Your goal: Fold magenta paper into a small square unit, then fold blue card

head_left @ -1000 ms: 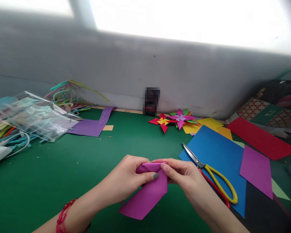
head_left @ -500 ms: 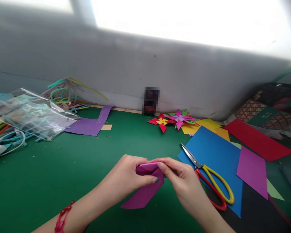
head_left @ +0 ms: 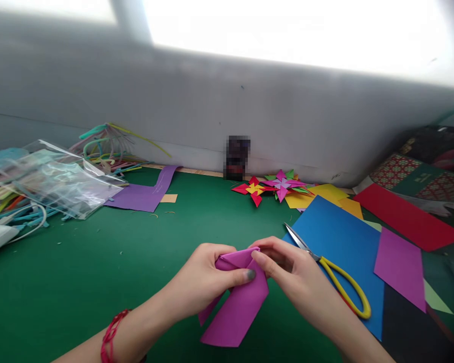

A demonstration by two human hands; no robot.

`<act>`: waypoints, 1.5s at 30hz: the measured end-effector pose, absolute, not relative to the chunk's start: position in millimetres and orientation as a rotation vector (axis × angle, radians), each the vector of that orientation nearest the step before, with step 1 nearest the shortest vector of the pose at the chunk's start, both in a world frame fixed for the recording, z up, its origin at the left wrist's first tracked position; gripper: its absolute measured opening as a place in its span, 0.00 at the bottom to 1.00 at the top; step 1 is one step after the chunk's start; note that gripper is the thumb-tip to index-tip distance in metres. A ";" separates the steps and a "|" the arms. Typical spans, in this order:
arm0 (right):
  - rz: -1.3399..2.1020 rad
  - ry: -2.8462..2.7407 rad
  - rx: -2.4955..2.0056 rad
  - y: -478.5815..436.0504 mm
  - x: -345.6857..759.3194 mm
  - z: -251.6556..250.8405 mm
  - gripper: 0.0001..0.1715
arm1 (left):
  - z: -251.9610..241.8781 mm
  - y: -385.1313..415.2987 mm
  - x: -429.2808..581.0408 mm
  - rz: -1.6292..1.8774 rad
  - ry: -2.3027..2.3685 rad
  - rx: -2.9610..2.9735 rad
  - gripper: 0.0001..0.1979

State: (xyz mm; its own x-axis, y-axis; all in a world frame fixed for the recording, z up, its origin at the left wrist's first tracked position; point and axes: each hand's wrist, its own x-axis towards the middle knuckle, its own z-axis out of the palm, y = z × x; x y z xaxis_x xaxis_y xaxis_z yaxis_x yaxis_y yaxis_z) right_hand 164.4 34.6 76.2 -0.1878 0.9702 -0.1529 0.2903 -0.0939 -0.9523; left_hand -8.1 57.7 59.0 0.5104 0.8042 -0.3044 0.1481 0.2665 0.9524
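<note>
A folded strip of magenta paper (head_left: 240, 310) is held between both hands above the green table. My left hand (head_left: 215, 275) grips its left side, the thumb lying across the front and the fingers behind, out of sight. At the upper right corner, my right hand (head_left: 283, 272) pinches a folded edge between thumb and fingers. Two tails of the paper hang down, the wider one in front. Just right of my right hand lie scissors (head_left: 344, 282) with yellow and red handles; my forearm covers much of the red one.
Sheets of blue (head_left: 344, 247), magenta (head_left: 401, 269) and red paper (head_left: 404, 214) overlap on the right. Folded paper flowers (head_left: 282, 184) lie by the wall. Purple paper (head_left: 139, 196) and a clear plastic bag (head_left: 79, 181) over colourful fuzzy stems (head_left: 7, 206) are on the left.
The magenta paper has tipped up, so more of its front and a second tail show. My right hand has moved slightly right and now covers more of the red scissor handle.
</note>
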 end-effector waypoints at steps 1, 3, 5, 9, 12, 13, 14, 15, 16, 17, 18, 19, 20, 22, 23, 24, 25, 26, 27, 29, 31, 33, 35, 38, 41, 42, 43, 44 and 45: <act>1.360 -1.512 -1.406 34.9 165.9 76.0 0.16 | 58.8 58.4 -7.9 0.562 0.949 1.210 0.12; 1.509 -1.521 -1.374 35.1 168.5 74.7 0.18 | 58.8 59.4 -7.2 0.596 0.921 1.135 0.13; 1.677 -1.537 -1.314 35.3 170.4 73.5 0.21 | 58.6 59.7 -6.4 0.621 0.899 1.068 0.15; 1.732 -1.565 -1.291 36.1 170.8 73.5 0.23 | 56.7 58.4 -5.1 0.628 0.883 1.029 0.16; 1.589 -1.604 -1.312 36.4 168.2 73.3 0.22 | 55.6 57.8 -5.5 0.631 0.899 1.023 0.16; 1.538 -1.614 -1.312 36.2 166.9 72.9 0.22 | 55.5 57.8 -5.8 0.627 0.909 1.021 0.16; 1.495 -1.622 -1.314 35.9 165.7 72.3 0.21 | 55.5 58.0 -6.1 0.623 0.922 1.021 0.17; 1.459 -1.629 -1.317 35.4 164.6 71.7 0.22 | 55.6 58.2 -6.2 0.622 0.936 1.026 0.17; 1.426 -1.630 -1.323 35.0 163.7 71.1 0.22 | 55.8 58.3 -6.1 0.625 0.949 1.035 0.18; 1.398 -1.628 -1.332 34.6 163.0 70.7 0.21 | 55.9 58.4 -5.7 0.633 0.958 1.047 0.18; 1.373 -1.624 -1.344 34.4 162.6 70.4 0.21 | 55.9 58.4 -5.2 0.643 0.962 1.060 0.18; 1.353 -1.620 -1.357 34.3 162.4 70.2 0.21 | 55.8 58.3 -4.5 0.654 0.961 1.075 0.17; 1.332 -1.617 -1.369 34.5 162.4 69.9 0.21 | 55.6 58.4 -3.8 0.664 0.956 1.091 0.17; 1.298 -1.612 -1.393 35.4 162.5 68.5 0.21 | 54.7 58.7 -2.6 0.677 0.938 1.122 0.17; 1.284 -1.613 -1.402 35.9 162.3 67.4 0.21 | 53.9 59.1 -2.3 0.680 0.932 1.139 0.18; 1.268 -1.615 -1.411 36.3 162.0 65.8 0.21 | 53.0 59.7 -2.1 0.685 0.928 1.155 0.18; 1.252 -1.619 -1.420 36.5 161.5 64.0 0.20 | 51.9 60.3 -2.0 0.691 0.927 1.169 0.19; 1.236 -1.626 -1.429 36.4 160.8 62.1 0.20 | 50.7 61.0 -1.9 0.699 0.928 1.176 0.19; 1.217 -1.633 -1.441 36.1 159.9 60.1 0.21 | 49.4 61.7 -1.8 0.709 0.929 1.173 0.19; 1.166 -1.646 -1.473 34.8 157.8 56.3 0.21 | 46.8 62.8 -1.3 0.731 0.928 1.141 0.18; 1.102 -1.663 -1.507 33.2 155.7 53.2 0.21 | 43.8 63.6 -0.7 0.749 0.925 1.100 0.17; 1.031 -1.689 -1.530 31.9 154.1 50.6 0.20 | 40.4 64.3 -0.1 0.758 0.921 1.078 0.17; 0.970 -1.717 -1.539 31.7 153.4 48.1 0.20 | 36.5 65.5 0.0 0.754 0.922 1.072 0.17; 0.907 -1.771 -1.558 34.2 155.2 44.6 0.21 | 30.6 68.1 -0.7 0.728 0.926 1.061 0.17; 0.891 -1.868 -1.566 39.7 159.8 40.8 0.21 | 26.1 71.3 -1.9 0.678 0.901 1.021 0.18; 0.886 -1.900 -1.563 41.8 161.4 39.0 0.21 | 24.8 72.4 -2.2 0.658 0.897 1.015 0.18; 0.875 -1.925 -1.563 43.9 162.9 36.7 0.21 | 23.4 73.5 -2.3 0.642 0.902 1.019 0.18; 0.862 -1.945 -1.564 46.0 164.1 34.0 0.21 | 21.8 74.6 -2.3 0.631 0.914 1.035 0.19; 0.844 -1.958 -1.571 47.8 165.0 30.8 0.21 | 19.9 75.6 -2.2 0.626 0.933 1.062 0.19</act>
